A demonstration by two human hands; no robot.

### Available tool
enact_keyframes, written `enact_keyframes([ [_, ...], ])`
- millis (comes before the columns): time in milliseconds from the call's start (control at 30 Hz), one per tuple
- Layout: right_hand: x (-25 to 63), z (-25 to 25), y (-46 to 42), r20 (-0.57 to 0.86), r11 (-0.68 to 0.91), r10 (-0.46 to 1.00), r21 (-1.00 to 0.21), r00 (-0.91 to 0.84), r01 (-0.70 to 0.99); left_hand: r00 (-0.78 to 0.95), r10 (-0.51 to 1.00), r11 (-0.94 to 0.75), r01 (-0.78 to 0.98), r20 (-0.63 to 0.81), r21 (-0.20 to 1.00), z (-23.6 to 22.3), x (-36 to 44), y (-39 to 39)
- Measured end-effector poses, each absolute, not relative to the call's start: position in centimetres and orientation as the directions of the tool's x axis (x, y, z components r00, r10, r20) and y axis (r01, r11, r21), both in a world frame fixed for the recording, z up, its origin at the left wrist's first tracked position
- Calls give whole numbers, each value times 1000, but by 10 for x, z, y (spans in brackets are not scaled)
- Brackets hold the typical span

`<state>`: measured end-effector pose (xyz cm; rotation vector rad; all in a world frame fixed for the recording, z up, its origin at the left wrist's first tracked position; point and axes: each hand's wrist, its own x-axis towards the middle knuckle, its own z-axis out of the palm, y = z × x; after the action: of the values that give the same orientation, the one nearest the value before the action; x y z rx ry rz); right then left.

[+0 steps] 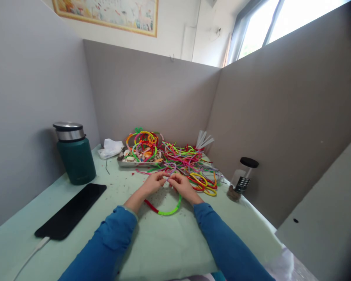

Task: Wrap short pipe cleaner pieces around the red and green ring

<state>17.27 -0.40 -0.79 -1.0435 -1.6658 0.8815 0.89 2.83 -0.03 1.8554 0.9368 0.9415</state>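
Observation:
Both hands meet over the middle of the table at a headband-like hoop (pixel 169 213) wound with red and bright green pipe cleaner. Its lower curve hangs toward me, below my wrists. My left hand (pixel 155 182) is closed, thumb and fingers pinching the far side of the hoop. Close against it, my right hand (pixel 181 185) pinches a light purple pipe cleaner (pixel 172 170) that sticks up beyond the fingertips. The fingers hide where the purple piece meets the hoop. Just behind lies a heap of loose coloured pipe cleaners (pixel 187 158).
A metal tray (pixel 134 164) holds shells, with several wound hoops (pixel 146 139) on top. At left are a green bottle (pixel 76 160), a black phone (pixel 71 210) on a cable and a tissue pack (pixel 111 148). A lidded jar (pixel 241 181) stands right. Grey partitions (pixel 152 86) enclose the table.

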Motion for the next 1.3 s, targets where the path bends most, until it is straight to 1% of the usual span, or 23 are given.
enact_keyframes([
  [200,172,-7,-7,318,358,927,-909,-201,213,507,843,-352,270,178,896,8,9,22],
  [333,172,-4,-9,351,396,910,-893,-219,215,527,844,-273,269,96,924,9,9,18],
  [400,172,-3,-10,365,415,901,-884,-235,217,514,854,-257,273,85,927,8,9,18],
  [500,171,-2,-11,366,417,900,-880,-237,225,439,887,-296,298,144,907,6,10,21],
  [600,170,-2,-11,361,408,907,-881,-214,241,378,895,-377,358,237,854,5,10,24],
  [733,170,-4,-9,352,400,912,-879,-211,258,372,870,-474,449,323,757,4,8,24],
  [867,171,-8,-6,321,370,923,-892,-210,262,345,861,-502,468,373,727,2,7,24],
  [1033,171,-10,-5,266,321,934,-918,-237,233,324,861,-505,450,392,737,-2,7,28],
  [1167,172,-8,-6,242,296,936,-935,-255,197,338,851,-522,462,402,717,-5,7,30],
  [1300,172,-8,-6,246,293,937,-940,-248,175,346,860,-506,496,375,706,-3,7,28],
])
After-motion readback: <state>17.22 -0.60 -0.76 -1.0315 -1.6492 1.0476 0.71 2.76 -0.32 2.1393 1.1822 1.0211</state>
